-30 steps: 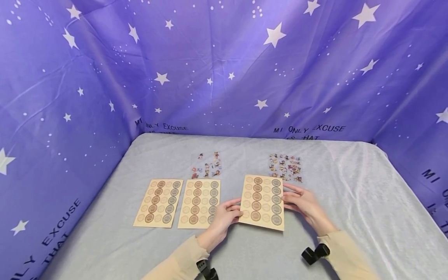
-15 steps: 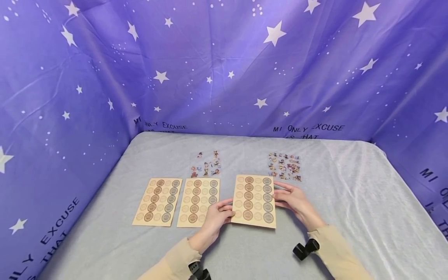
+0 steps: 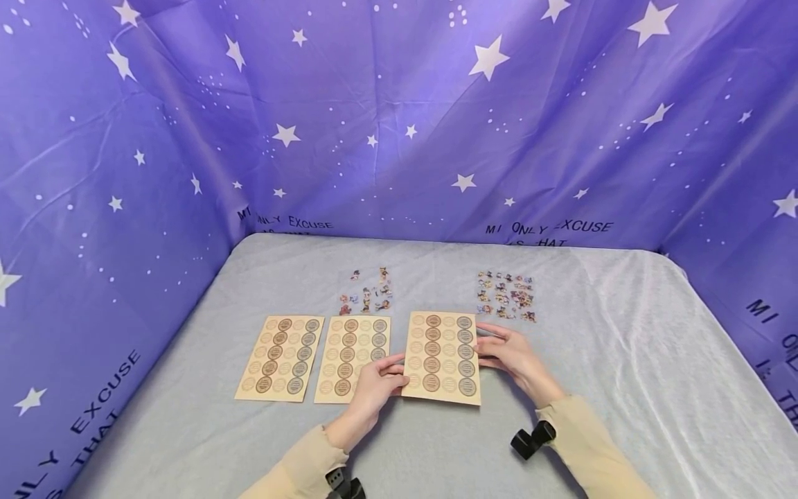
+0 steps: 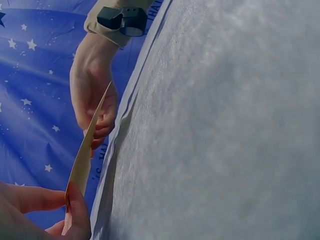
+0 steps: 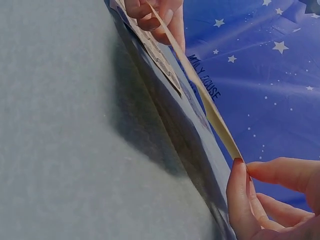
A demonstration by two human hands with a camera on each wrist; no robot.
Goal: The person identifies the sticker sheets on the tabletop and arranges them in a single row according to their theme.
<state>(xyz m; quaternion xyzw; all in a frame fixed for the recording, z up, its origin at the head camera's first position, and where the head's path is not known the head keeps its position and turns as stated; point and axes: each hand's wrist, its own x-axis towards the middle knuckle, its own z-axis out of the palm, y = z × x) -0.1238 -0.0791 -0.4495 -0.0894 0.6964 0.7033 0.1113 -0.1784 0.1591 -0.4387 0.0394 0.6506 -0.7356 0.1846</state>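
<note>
Both hands hold one tan sheet of round stickers (image 3: 441,357), with columns of pale, brown and grey circles. My left hand (image 3: 373,388) pinches its lower left edge between thumb and fingers; the pinch shows up close in the left wrist view. At the right edge my right hand (image 3: 516,357) grips it, thumb and forefinger closing on the paper (image 5: 217,125) in the right wrist view. That view shows the sheet raised over the table, its shadow below. A matching sheet (image 3: 333,357) lies just left, its lower right corner partly hidden by my left hand.
Another tan sticker sheet (image 3: 280,358) lies flat farther left, beside the middle one. Toward the back are two clear sheets of small cartoon stickers, one at centre (image 3: 366,298) and one at right (image 3: 506,296). A purple star-print curtain (image 3: 386,125) surrounds the grey table (image 3: 623,333).
Both hands have carried the held sheet leftward, closer to the middle sheet. Their grip on its two edges looks the same throughout.
</note>
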